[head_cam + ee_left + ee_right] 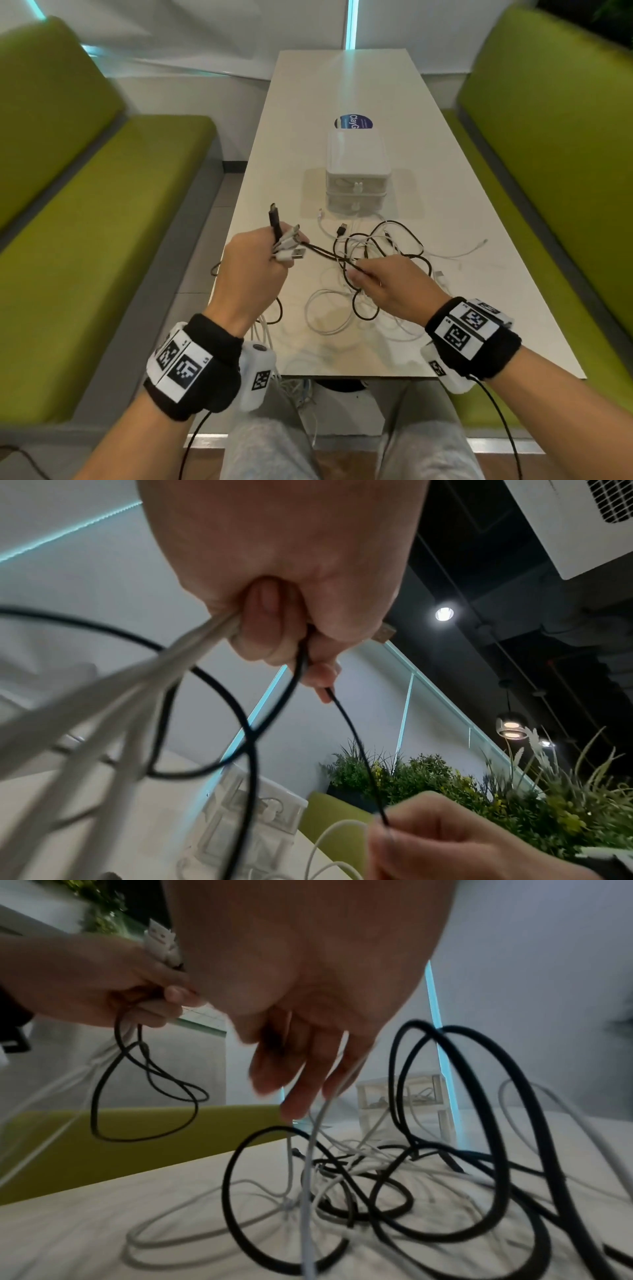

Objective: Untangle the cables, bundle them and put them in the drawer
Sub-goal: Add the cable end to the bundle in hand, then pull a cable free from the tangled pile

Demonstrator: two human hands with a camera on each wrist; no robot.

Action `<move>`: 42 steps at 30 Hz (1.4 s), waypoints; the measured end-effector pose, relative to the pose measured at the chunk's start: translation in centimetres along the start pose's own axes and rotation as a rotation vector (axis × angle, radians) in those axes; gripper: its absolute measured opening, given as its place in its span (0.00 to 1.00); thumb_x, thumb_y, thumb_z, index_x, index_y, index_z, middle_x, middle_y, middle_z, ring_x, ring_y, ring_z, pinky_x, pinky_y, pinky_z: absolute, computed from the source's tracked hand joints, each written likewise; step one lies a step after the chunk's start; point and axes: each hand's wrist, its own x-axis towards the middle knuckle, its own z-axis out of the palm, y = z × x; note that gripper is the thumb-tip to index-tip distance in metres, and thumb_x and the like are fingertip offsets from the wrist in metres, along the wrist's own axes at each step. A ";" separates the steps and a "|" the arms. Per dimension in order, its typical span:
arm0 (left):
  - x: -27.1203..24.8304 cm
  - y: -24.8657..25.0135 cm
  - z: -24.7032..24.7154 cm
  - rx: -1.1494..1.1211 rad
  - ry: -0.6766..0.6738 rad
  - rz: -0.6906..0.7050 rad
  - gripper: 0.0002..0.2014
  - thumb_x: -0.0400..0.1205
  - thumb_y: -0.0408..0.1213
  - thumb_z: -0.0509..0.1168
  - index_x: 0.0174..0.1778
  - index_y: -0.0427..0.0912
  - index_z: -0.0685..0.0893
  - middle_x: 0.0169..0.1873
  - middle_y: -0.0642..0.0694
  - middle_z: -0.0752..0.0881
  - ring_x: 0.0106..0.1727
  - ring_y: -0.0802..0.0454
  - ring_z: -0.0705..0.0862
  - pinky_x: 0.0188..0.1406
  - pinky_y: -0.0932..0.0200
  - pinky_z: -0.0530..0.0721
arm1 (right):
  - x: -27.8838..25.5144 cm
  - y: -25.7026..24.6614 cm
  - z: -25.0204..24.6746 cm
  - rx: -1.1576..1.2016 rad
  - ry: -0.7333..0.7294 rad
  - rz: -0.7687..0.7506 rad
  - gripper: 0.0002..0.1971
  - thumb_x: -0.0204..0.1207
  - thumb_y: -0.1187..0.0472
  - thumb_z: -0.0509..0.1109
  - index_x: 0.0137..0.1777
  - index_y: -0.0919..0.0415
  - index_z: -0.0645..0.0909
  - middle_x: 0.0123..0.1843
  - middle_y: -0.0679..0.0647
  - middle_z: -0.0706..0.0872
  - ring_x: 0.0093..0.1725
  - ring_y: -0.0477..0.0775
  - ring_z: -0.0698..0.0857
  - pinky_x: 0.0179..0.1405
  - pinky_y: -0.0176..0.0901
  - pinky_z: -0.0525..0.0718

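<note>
My left hand (270, 263) is raised over the table's left edge and grips a bunch of cable ends (286, 241), black and white, whose USB plugs stick out past the fingers. The held white cables (137, 696) hang down from the fist (291, 620). A taut black cable (322, 253) runs from it to my right hand (359, 274), which pinches that cable (356, 750) just above the tangle of black and white cables (380, 260) on the table. The white two-drawer unit (356, 171) stands behind the tangle with both drawers closed.
The long white table (342, 85) runs away from me between two green benches (102, 240) (548, 154). A round sticker (356, 121) lies behind the drawer unit. Loose white cable ends (472, 248) trail to the right. Plants (479, 791) stand beyond the bench.
</note>
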 end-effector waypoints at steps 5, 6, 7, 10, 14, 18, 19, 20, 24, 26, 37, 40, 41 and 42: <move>0.0 0.1 -0.3 -0.033 -0.350 0.037 0.20 0.80 0.24 0.62 0.36 0.57 0.88 0.29 0.66 0.84 0.36 0.62 0.83 0.36 0.64 0.76 | -1.3 -1.3 -1.0 0.153 -0.531 -0.007 0.15 0.71 0.38 0.74 0.44 0.49 0.90 0.38 0.38 0.90 0.41 0.37 0.85 0.43 0.34 0.80; -0.1 0.3 -0.1 -0.020 -0.425 0.043 0.18 0.80 0.25 0.63 0.37 0.54 0.89 0.28 0.67 0.84 0.35 0.63 0.82 0.36 0.64 0.76 | -1.5 -1.6 -1.2 0.151 -0.617 0.008 0.17 0.68 0.38 0.76 0.50 0.47 0.89 0.41 0.36 0.89 0.43 0.35 0.85 0.43 0.32 0.79; -0.2 0.3 0.1 -0.006 -0.488 0.056 0.14 0.80 0.28 0.64 0.39 0.51 0.90 0.28 0.67 0.84 0.35 0.64 0.83 0.37 0.63 0.77 | -1.6 -1.7 -1.2 0.140 -0.676 0.028 0.22 0.64 0.37 0.79 0.56 0.45 0.88 0.44 0.35 0.89 0.44 0.34 0.84 0.42 0.32 0.77; -0.7 0.1 1.0 0.094 -0.627 0.092 0.13 0.81 0.50 0.63 0.40 0.49 0.91 0.31 0.59 0.87 0.37 0.61 0.85 0.40 0.53 0.83 | -1.5 -1.6 -1.4 0.177 -0.751 0.081 0.29 0.61 0.38 0.81 0.63 0.40 0.83 0.52 0.36 0.89 0.47 0.33 0.83 0.44 0.33 0.75; -1.4 0.7 1.4 -0.056 -0.598 0.097 0.09 0.84 0.47 0.63 0.44 0.57 0.89 0.38 0.55 0.89 0.44 0.57 0.87 0.47 0.48 0.84 | -1.3 -1.5 -1.4 0.132 -0.714 0.060 0.20 0.73 0.53 0.77 0.65 0.44 0.83 0.52 0.40 0.89 0.47 0.39 0.85 0.50 0.37 0.80; -1.6 1.7 1.3 -0.297 -0.480 0.037 0.17 0.85 0.48 0.61 0.41 0.42 0.90 0.33 0.47 0.87 0.39 0.55 0.85 0.44 0.61 0.80 | -0.7 -1.6 -1.1 0.024 -0.447 0.043 0.11 0.81 0.57 0.67 0.61 0.48 0.85 0.44 0.39 0.85 0.40 0.36 0.80 0.47 0.39 0.76; -1.7 2.1 1.2 -0.340 -0.459 0.023 0.21 0.85 0.48 0.58 0.40 0.39 0.90 0.31 0.44 0.86 0.35 0.58 0.83 0.40 0.67 0.77 | -0.5 -1.7 -1.1 0.039 -0.388 0.043 0.10 0.82 0.57 0.66 0.60 0.48 0.84 0.41 0.37 0.83 0.38 0.34 0.79 0.45 0.38 0.75; -1.8 2.3 1.1 -0.374 -0.440 0.011 0.23 0.85 0.48 0.56 0.38 0.37 0.89 0.28 0.42 0.84 0.30 0.60 0.80 0.35 0.71 0.73 | -0.4 -1.9 -1.1 0.063 -0.348 0.041 0.10 0.82 0.56 0.65 0.60 0.47 0.84 0.41 0.36 0.83 0.38 0.33 0.79 0.44 0.37 0.75; -2.1 2.7 0.6 -0.516 -0.369 -0.049 0.28 0.86 0.48 0.51 0.32 0.34 0.87 0.22 0.46 0.78 0.21 0.60 0.70 0.23 0.72 0.66 | -0.5 -3.4 0.0 0.213 -0.348 0.027 0.16 0.80 0.49 0.68 0.67 0.44 0.78 0.57 0.42 0.87 0.48 0.43 0.87 0.52 0.40 0.82; -2.2 2.8 0.5 -0.580 -0.345 -0.069 0.28 0.85 0.49 0.51 0.29 0.35 0.85 0.20 0.47 0.77 0.20 0.57 0.70 0.21 0.70 0.66 | -0.6 -4.2 1.2 0.203 -0.393 0.044 0.19 0.78 0.47 0.71 0.68 0.45 0.76 0.61 0.43 0.86 0.48 0.44 0.86 0.55 0.43 0.83; -2.2 2.2 -2.2 -0.675 -0.204 -0.105 0.26 0.85 0.49 0.51 0.23 0.48 0.83 0.18 0.48 0.71 0.19 0.59 0.65 0.18 0.66 0.61 | -2.1 -3.0 1.5 0.262 -0.304 0.031 0.15 0.78 0.45 0.69 0.39 0.55 0.87 0.48 0.49 0.89 0.45 0.46 0.85 0.53 0.53 0.83; -2.3 2.2 -2.2 -0.670 -0.196 -0.105 0.26 0.84 0.51 0.52 0.22 0.48 0.82 0.18 0.47 0.70 0.19 0.58 0.64 0.17 0.65 0.60 | -2.5 -2.8 0.8 0.357 -0.327 0.080 0.18 0.77 0.48 0.71 0.33 0.60 0.86 0.29 0.54 0.85 0.27 0.44 0.79 0.33 0.38 0.79; -2.3 2.2 -2.1 -0.667 -0.201 -0.104 0.26 0.84 0.51 0.52 0.23 0.48 0.82 0.18 0.48 0.70 0.19 0.58 0.64 0.17 0.65 0.60 | -2.7 -2.9 0.8 0.357 -0.364 0.097 0.17 0.77 0.49 0.72 0.33 0.61 0.85 0.27 0.53 0.84 0.24 0.43 0.76 0.29 0.32 0.73; -2.4 2.3 -2.0 -0.661 -0.208 -0.103 0.26 0.83 0.52 0.52 0.23 0.47 0.82 0.18 0.48 0.71 0.19 0.58 0.64 0.17 0.66 0.61 | -3.0 -2.9 0.8 0.347 -0.409 0.109 0.14 0.77 0.50 0.73 0.35 0.60 0.85 0.26 0.52 0.82 0.24 0.42 0.75 0.27 0.28 0.70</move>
